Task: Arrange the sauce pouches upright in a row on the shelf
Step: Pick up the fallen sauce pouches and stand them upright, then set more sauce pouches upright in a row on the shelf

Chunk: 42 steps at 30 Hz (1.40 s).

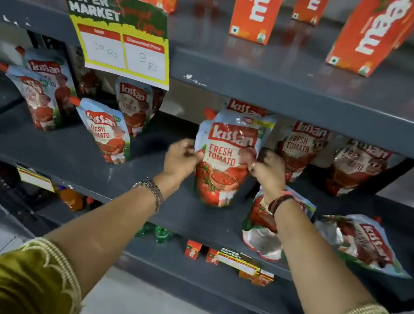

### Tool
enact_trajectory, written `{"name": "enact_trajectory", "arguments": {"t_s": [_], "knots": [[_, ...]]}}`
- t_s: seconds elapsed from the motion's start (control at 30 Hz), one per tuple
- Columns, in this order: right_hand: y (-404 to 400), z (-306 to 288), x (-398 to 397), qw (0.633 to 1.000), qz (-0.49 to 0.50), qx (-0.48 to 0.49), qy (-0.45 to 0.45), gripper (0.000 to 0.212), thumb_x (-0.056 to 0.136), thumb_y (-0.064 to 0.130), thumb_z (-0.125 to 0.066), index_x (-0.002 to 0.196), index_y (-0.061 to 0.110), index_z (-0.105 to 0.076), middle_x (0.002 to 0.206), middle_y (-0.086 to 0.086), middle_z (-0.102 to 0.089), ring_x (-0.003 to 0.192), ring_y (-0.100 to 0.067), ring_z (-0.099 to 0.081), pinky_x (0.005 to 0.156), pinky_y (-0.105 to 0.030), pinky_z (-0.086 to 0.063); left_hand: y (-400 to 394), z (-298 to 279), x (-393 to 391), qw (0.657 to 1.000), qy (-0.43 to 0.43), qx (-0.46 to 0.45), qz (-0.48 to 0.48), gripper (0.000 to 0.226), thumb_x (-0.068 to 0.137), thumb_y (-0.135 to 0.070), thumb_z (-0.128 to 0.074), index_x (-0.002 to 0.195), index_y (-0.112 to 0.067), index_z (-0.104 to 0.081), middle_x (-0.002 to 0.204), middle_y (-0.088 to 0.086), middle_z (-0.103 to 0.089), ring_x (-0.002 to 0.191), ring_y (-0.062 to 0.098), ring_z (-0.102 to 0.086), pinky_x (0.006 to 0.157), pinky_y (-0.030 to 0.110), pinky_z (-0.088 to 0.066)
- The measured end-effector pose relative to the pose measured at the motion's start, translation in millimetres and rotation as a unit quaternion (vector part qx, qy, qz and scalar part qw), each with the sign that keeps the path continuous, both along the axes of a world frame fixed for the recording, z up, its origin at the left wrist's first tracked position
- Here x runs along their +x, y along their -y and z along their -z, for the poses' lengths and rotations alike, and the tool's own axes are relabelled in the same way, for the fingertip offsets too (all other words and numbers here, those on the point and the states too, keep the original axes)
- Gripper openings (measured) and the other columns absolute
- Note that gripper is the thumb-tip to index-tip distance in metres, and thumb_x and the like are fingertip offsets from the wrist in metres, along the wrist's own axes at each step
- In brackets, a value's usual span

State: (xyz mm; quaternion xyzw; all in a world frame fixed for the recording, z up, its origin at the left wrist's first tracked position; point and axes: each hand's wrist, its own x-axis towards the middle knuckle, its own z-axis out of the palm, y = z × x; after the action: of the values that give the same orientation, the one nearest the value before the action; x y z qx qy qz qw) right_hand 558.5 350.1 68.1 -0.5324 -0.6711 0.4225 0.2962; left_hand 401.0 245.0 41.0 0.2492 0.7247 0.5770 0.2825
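A red and white tomato sauce pouch [223,159] stands upright near the middle of the grey shelf [82,165]. My left hand [182,159] grips its left edge and my right hand [267,171] grips its right edge. Two pouches lie flat at the front right: one [262,230] under my right wrist, another [362,242] further right. Upright pouches stand behind on the right [300,148], [359,167]. One more pouch top [247,108] shows behind the held one. On the left, several pouches stand or lean, the nearest [106,131] tilted.
An upper shelf [295,89] overhangs with orange juice cartons [256,5] on it. A yellow price sign [121,39] hangs from its front edge. Below are small cartons [192,250], green bottles [161,234] and a second price tag [238,260]. The floor is tiled.
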Motion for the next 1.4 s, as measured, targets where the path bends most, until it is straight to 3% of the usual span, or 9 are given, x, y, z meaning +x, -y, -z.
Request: {"name": "enact_trajectory", "arguments": {"t_s": [0.13,0.3,0.4,0.5,0.63,0.9,1.03,1.17,1.4], "knots": [[-3.4,-7.2,4.3,0.996,-0.036,0.072,0.04,0.042,0.079,0.032,-0.069,0.11,0.004,-0.061,0.116,-0.015,-0.069,0.109,-0.029,-0.063,0.086,-0.031,-0.049,-12.2,-4.3,1.9,1.0,0.004,0.022,-0.014,0.016,0.078,-0.004,-0.065,0.083,-0.017,-0.06,0.096,0.01,-0.068,0.092,0.026,-0.066,0.085,0.05,-0.056],[-23.2,17.8,14.0,0.991,-0.064,0.081,0.091,0.036,0.079,0.03,-0.068,0.102,0.003,-0.063,0.104,-0.017,-0.073,0.099,-0.033,-0.067,0.085,-0.046,-0.055,-18.9,3.9,14.0,0.998,0.028,0.008,-0.048,0.015,0.082,-0.008,-0.065,0.094,-0.014,-0.06,0.08,-0.003,-0.062,0.09,0.023,-0.064,0.087,0.045,-0.057],[-17.2,18.7,34.1,0.998,-0.047,0.005,0.041,0.034,0.083,0.015,-0.065,0.114,0.003,-0.059,0.113,-0.018,-0.069,0.107,-0.032,-0.064,0.096,-0.042,-0.051,-21.4,10.1,27.2,0.993,0.086,0.006,-0.08,0.032,0.081,-0.013,-0.066,0.111,-0.007,-0.056,0.103,0.006,-0.065,0.097,0.022,-0.063,0.089,0.046,-0.056],[-4.3,31.9,73.0,0.993,-0.011,-0.005,0.115,0.036,0.087,0.012,-0.057,0.123,0.002,-0.056,0.126,-0.017,-0.061,0.12,-0.032,-0.056,0.1,-0.035,-0.042,-12.8,19.5,60.1,0.977,0.184,-0.034,-0.105,0.015,0.083,-0.016,-0.064,0.093,-0.014,-0.053,0.102,0.01,-0.06,0.085,0.019,-0.06,0.076,0.041,-0.057],[9.1,65.7,120.1,0.977,0.015,-0.023,0.21,0.043,0.083,0.017,-0.046,0.124,0.005,-0.05,0.127,-0.02,-0.058,0.113,-0.035,-0.057,0.098,-0.043,-0.049,-13.4,45.7,114.7,0.95,0.272,-0.138,0.061,0.03,0.087,-0.025,-0.059,0.112,-0.011,-0.05,0.108,0.005,-0.06,0.109,0.026,-0.057,0.078,0.039,-0.054],[12.9,90.0,134.3,0.946,0.205,-0.218,-0.124,0.028,0.083,0.005,-0.047,0.105,-0.001,-0.063,0.104,-0.016,-0.069,0.102,-0.037,-0.064,0.095,-0.048,-0.052,-47.3,50.4,139.2,0.961,0.109,-0.173,0.188,0.035,0.085,-0.029,-0.062,0.106,-0.001,-0.067,0.114,0.016,-0.069,0.101,0.029,-0.066,0.089,0.035,-0.052],[12.9,76.4,134.8,0.911,0.224,-0.27,-0.217,0.027,0.086,-0.005,-0.046,0.105,-0.003,-0.065,0.109,-0.022,-0.069,0.1,-0.038,-0.066,0.088,-0.052,-0.055,-47.5,40.2,128.3,0.94,0.116,-0.184,0.264,0.028,0.086,-0.011,-0.06,0.113,-0.002,-0.064,0.118,0.015,-0.066,0.095,0.02,-0.06,0.073,0.023,-0.048],[11.4,59.3,140.5,0.933,0.167,-0.242,-0.207,0.042,0.088,-0.008,-0.044,0.127,0.005,-0.054,0.119,-0.012,-0.064,0.106,-0.029,-0.062,0.055,-0.025,-0.057,-41.6,31.3,124.6,0.941,0.077,-0.125,0.304,0.032,0.086,-0.006,-0.06,0.118,-0.008,-0.059,0.119,0.005,-0.064,0.104,0.016,-0.059,0.085,0.023,-0.045],[-11.2,18.7,135.6,0.96,0.135,-0.051,-0.239,0.047,0.076,-0.013,-0.053,0.094,0.03,-0.054,0.109,-0.007,-0.066,0.112,-0.031,-0.061,0.093,-0.052,-0.052,-72.2,7.4,145.9,0.989,0.002,-0.02,0.143,0.036,0.086,-0.007,-0.055,0.122,-0.014,-0.053,0.116,0.008,-0.065,0.107,0.023,-0.062,0.093,0.042,-0.053]]}}
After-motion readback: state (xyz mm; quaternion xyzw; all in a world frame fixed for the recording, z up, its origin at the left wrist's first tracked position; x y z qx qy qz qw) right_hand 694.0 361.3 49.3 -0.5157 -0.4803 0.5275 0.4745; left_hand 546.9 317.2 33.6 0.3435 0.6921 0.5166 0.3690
